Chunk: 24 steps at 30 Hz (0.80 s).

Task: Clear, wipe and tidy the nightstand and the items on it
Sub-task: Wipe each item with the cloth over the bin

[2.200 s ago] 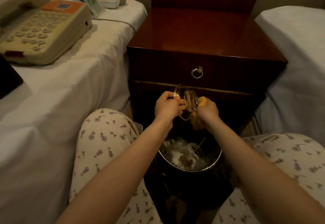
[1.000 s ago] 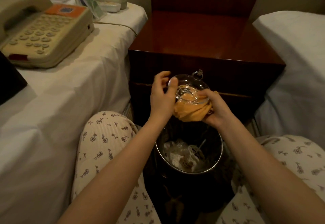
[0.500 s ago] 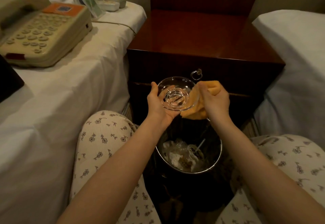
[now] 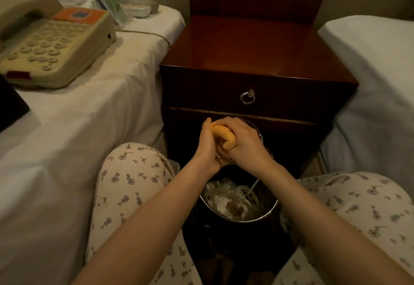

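Both hands meet in front of the nightstand [image 4: 253, 45], below its drawer and above the bin [image 4: 270, 213]; the left hand [image 4: 207, 148] cradles a glass dish [image 4: 258, 132] from the left side, thumb pointing up and fingers curled under it, so most of the dish is hidden and only its far rim and a bit of its lower edge show; the right hand [image 4: 244, 143] has its fingers closed tight round a bunched orange cloth [image 4: 224, 135] and presses it into the dish; cloth and left thumb touch.

The bin stands on the floor between the person's knees [image 4: 134, 172], which are in pale floral trousers; it has a shiny metal rim and holds crumpled white paper, clear wrapping and a thin stick; the hands hang directly over its far edge.

The nightstand is dark red wood with a glossy tabletop; a metal ring pull [image 4: 247, 97] hangs at the middle of the drawer front.

On the left bed [image 4: 89, 116] lies a beige phone [image 4: 51, 45] with an orange label, handset on its cradle; its cord [image 4: 145, 35] runs toward the nightstand; behind it, near the headboard, lie a green packet [image 4: 112, 7] and a small pale tray [image 4: 139, 11]; a dark flat thing [image 4: 11, 105] sits at the left edge, cut off by the frame; a second white bed [image 4: 376, 72] is to the right of the nightstand.
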Each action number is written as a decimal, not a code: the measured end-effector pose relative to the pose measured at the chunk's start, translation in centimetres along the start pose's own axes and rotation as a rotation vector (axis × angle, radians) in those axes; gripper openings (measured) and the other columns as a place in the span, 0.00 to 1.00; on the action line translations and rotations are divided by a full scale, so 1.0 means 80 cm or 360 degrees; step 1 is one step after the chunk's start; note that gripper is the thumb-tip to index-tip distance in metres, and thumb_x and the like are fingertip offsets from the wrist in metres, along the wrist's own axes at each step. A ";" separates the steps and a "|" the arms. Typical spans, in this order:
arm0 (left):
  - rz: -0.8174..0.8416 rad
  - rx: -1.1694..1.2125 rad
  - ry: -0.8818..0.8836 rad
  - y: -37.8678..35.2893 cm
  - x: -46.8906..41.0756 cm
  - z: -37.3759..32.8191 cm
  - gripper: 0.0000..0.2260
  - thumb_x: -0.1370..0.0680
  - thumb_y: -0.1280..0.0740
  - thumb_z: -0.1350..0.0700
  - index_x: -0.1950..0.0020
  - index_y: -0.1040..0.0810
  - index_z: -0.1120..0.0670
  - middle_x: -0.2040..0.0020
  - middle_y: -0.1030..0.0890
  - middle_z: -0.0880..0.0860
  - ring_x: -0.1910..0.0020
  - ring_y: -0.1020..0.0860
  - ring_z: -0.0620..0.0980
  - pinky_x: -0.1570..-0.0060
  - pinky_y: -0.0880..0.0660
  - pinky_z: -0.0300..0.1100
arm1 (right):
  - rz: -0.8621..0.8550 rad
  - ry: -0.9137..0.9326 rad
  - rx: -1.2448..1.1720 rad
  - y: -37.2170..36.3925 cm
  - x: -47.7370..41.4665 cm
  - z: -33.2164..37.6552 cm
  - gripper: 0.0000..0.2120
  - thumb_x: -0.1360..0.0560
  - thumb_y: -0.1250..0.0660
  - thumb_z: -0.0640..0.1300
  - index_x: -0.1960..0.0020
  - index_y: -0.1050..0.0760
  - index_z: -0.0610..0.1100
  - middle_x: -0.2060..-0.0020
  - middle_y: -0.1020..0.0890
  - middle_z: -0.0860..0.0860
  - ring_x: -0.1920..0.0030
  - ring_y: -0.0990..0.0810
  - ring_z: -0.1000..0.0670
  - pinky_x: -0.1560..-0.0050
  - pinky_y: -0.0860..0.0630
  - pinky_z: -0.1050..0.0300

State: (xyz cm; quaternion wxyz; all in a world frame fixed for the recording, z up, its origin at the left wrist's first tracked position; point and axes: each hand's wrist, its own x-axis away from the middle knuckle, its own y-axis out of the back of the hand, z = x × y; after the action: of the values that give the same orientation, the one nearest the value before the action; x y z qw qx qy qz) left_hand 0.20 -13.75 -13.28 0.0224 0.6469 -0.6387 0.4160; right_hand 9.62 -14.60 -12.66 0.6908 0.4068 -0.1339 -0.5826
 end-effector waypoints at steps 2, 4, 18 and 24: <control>0.0044 -0.0065 -0.0011 -0.005 0.001 0.003 0.24 0.20 0.49 0.39 0.54 0.22 0.55 0.60 0.19 0.56 0.58 0.21 0.52 0.63 0.24 0.45 | -0.0073 -0.0020 0.0209 0.004 -0.004 -0.006 0.18 0.30 0.32 0.35 0.42 0.26 0.45 0.51 0.27 0.51 0.48 0.27 0.48 0.54 0.34 0.60; 0.0034 -0.0120 -0.0034 -0.009 0.002 0.008 0.21 0.19 0.49 0.42 0.54 0.23 0.54 0.59 0.19 0.56 0.59 0.21 0.52 0.62 0.23 0.47 | -0.0095 -0.0109 0.0365 0.007 -0.006 -0.011 0.19 0.29 0.34 0.34 0.40 0.28 0.46 0.48 0.27 0.48 0.46 0.29 0.46 0.50 0.32 0.55; -0.0297 -0.0179 -0.0289 0.009 0.000 -0.029 0.20 0.18 0.49 0.44 0.51 0.24 0.56 0.52 0.20 0.60 0.52 0.20 0.58 0.59 0.23 0.54 | -0.0397 -0.0801 0.0017 0.046 -0.009 -0.026 0.05 0.27 0.35 0.37 0.53 0.24 0.46 0.57 0.23 0.50 0.53 0.26 0.49 0.60 0.32 0.59; -0.0239 -0.0180 -0.0426 0.006 0.021 -0.070 0.20 0.18 0.50 0.45 0.55 0.25 0.55 0.55 0.21 0.60 0.57 0.21 0.55 0.62 0.23 0.51 | -0.0083 -0.1224 -0.1204 0.058 -0.023 0.004 0.06 0.26 0.34 0.49 0.55 0.25 0.46 0.56 0.21 0.47 0.55 0.22 0.48 0.51 0.26 0.53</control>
State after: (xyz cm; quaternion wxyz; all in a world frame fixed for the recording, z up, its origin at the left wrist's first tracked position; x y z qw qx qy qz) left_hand -3.32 -12.01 -8.91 0.0044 0.7402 -0.6082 0.2867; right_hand 12.14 -13.12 -8.58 0.6754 -0.1099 -0.1478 -0.7141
